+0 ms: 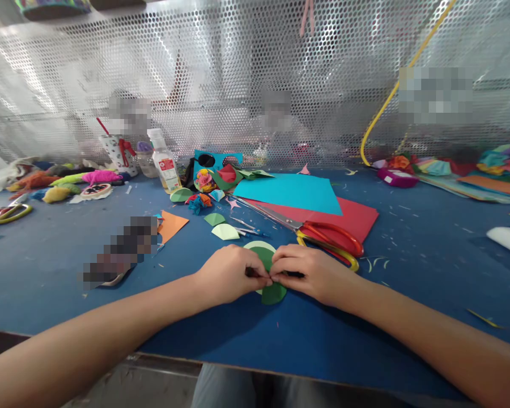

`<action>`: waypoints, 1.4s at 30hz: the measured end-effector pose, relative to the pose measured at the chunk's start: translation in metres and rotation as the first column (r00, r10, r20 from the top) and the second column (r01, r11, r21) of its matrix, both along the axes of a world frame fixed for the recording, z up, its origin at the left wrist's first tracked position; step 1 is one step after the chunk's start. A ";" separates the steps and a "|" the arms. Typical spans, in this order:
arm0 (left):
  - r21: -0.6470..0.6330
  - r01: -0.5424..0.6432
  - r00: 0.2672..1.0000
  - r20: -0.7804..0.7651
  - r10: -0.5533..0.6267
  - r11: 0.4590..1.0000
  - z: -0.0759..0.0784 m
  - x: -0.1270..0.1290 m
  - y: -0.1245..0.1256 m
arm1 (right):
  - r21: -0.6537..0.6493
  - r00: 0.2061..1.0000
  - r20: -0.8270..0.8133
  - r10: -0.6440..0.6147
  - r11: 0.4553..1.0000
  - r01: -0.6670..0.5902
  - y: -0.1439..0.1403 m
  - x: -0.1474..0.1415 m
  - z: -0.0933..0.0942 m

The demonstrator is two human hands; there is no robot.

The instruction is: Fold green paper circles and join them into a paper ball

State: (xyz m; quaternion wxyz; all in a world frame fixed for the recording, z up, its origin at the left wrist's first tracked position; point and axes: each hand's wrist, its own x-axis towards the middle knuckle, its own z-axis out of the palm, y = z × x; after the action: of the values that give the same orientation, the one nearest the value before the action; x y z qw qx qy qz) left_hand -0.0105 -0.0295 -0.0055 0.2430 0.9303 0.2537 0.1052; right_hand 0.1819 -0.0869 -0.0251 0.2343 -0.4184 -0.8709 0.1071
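Both hands meet over a round green paper piece [274,293], which has darker and paler green parts and shows creases. My left hand [233,274] pinches it near the middle, thumb and forefinger together. From the other side my right hand [308,273] pinches at the same spot, its fingertips touching those of the left. The fingers cover the paper's centre. Just beyond lie a pale green folded paper wedge [225,232] and a darker green wedge [215,219]. Large scissors [318,233] with red and yellow handles rest behind my right hand.
Blue and red paper sheets [291,192] lie past the scissors. A glue bottle [165,161] and a patterned cup [118,154] stand at the back left before a perforated metal screen [221,73]. An orange paper piece [172,226] lies left. The blue table's [221,334] front edge is near me.
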 end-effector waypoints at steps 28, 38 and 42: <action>-0.083 -0.040 0.999 0.026 0.042 0.996 -0.007 0.000 0.002 | -0.082 0.995 -0.023 -0.096 0.992 0.094 -0.002 0.004 0.007; -0.048 -0.059 0.997 0.042 0.061 0.997 -0.004 0.002 -0.001 | -0.040 0.994 -0.027 -0.108 0.993 0.107 -0.005 -0.002 0.006; -0.139 -0.057 0.991 0.115 0.074 0.989 0.000 0.002 -0.002 | 0.009 0.991 -0.023 -0.128 0.992 0.129 -0.008 -0.004 0.009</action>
State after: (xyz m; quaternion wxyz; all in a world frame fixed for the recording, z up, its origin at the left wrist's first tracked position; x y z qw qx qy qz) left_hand -0.0086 -0.0313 -0.0055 0.3169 0.8948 0.2756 0.1514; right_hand 0.1784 -0.0945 -0.0159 0.2525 -0.4712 -0.8401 0.0917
